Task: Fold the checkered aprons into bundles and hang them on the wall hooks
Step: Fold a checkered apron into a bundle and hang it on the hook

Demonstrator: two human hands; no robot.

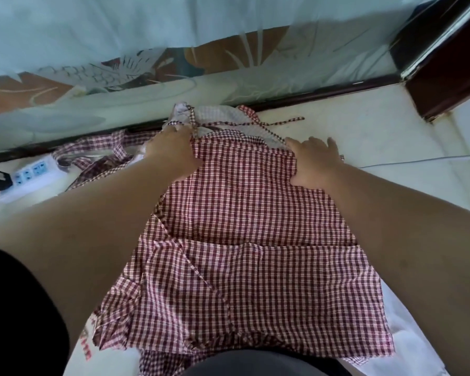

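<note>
A thin woven red-and-white checkered apron (242, 240) lies flat on the pale floor tiles (377, 126). Its long axis runs away from the person, bib and narrow ties toward the wall. The left hand (171, 147) curls around the bib's left corner, and the right hand (314, 158) presses flat, fingers spread, on the right corner. A second apron (98, 158) lies crumpled beside a white power strip (27, 175).

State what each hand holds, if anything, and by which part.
The left hand grips the apron at its top left corner; the right hand lies flat on the top right corner.
</note>
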